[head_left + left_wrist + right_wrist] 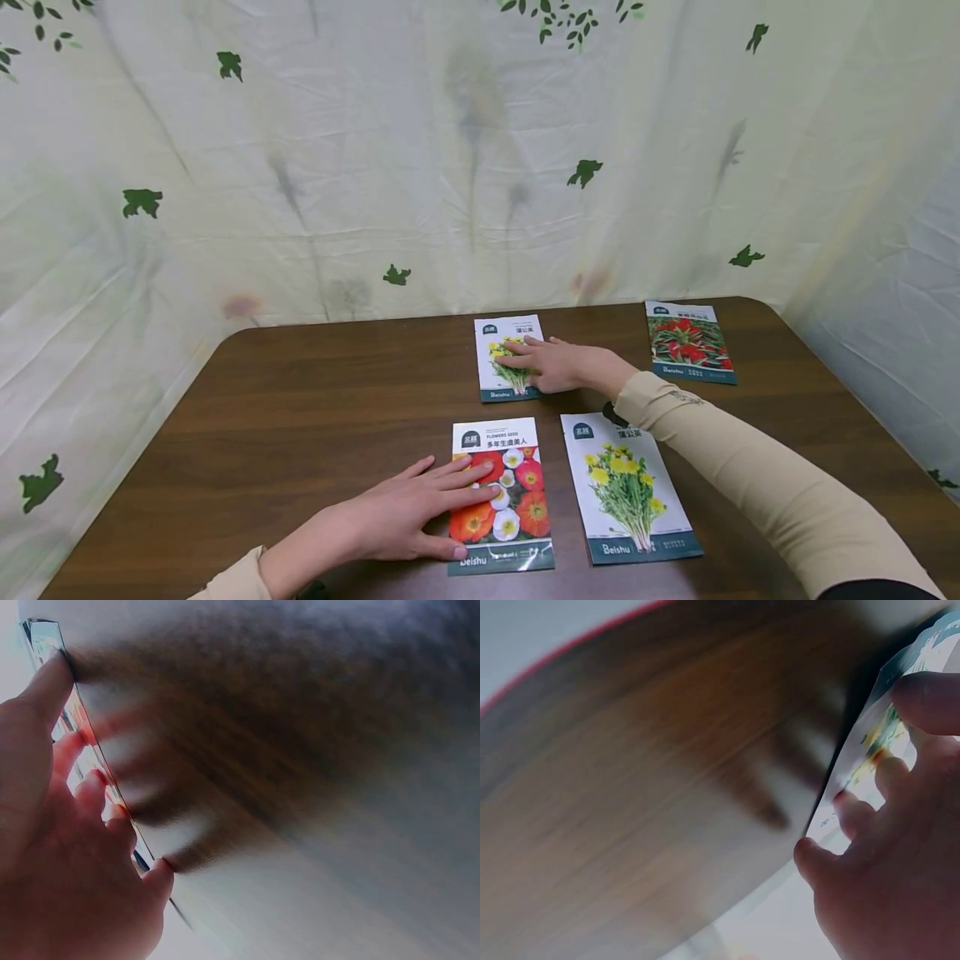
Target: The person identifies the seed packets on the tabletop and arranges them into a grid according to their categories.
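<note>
A seed packet (528, 500) printed with red, orange and white flowers lies flat at the front of the table. My left hand (401, 512) rests on its left side, fingers spread and fairly straight, thumb near the bottom edge. Farther back lies a smaller-looking seed packet (512, 380) with yellow dandelion-like flowers. Over its right side reaches my right hand (566, 367), fingers extended across the print. In the right wrist view, the fingertips meet that packet (866, 746) along one edge. Beneath the right forearm is another yellow-flower packet (626, 492), its top right corner covered by the sleeve.
A packet with red flowers (686, 342) lies at the back right of the brown wooden table (315, 400). Behind the table hangs a pale curtain (420, 167) with green leaf shapes, continuing along both sides.
</note>
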Demonstrator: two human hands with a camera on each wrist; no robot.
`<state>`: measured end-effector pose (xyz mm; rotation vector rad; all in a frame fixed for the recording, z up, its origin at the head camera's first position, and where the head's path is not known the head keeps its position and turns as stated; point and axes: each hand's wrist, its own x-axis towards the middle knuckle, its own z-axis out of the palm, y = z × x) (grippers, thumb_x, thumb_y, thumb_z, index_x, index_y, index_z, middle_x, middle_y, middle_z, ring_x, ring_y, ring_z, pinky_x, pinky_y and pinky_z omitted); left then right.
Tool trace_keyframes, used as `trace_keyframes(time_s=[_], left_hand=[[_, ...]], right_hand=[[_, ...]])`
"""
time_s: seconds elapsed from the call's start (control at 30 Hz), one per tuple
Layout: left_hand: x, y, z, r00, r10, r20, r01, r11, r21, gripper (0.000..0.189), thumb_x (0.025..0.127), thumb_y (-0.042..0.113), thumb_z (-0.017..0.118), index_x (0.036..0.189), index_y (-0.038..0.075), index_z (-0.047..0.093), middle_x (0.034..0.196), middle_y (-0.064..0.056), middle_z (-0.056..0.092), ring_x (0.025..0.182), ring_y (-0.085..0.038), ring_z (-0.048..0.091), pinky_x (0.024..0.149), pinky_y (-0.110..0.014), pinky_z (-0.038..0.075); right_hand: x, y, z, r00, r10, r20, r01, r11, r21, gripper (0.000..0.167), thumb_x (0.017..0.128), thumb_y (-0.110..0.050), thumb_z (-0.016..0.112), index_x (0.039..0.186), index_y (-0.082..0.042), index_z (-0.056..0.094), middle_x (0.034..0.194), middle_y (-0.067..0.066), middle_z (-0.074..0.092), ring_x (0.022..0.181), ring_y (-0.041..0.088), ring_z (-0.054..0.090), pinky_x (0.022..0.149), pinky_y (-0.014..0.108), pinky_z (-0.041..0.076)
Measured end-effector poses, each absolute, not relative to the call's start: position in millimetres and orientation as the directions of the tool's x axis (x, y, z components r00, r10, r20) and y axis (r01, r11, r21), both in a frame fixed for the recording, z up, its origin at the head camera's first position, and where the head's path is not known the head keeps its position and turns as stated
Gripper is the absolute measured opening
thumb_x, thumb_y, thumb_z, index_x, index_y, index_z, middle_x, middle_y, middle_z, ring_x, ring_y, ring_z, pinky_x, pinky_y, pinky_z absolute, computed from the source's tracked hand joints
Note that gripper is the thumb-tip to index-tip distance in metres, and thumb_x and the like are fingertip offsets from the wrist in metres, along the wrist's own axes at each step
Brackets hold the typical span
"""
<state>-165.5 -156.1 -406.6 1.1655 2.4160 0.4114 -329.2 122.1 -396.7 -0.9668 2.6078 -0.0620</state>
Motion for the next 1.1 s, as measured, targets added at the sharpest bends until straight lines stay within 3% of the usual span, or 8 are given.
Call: trace_keyframes(time_s=[1.1], left_hand=[[-164,-157,-407,-0.553,0.802,-0.224,0.679,0.590,0.436,0.067,0.090,0.065,0.054,0.151,0.042,0.036,0.159,0.011,0.028,0.148,-0.022,0.020,0.112,-0.064,0.019]], right_hand=[[-325,86,-401,-0.749,-0.594,-0.293,-0.602,0.795,-0.073,0.056,0.105,-0.029,0.041,0.156,-0.042,0.021,0.164,-0.009,0.010,0.149,0.022,0.010,0.117,0.054,0.010]])
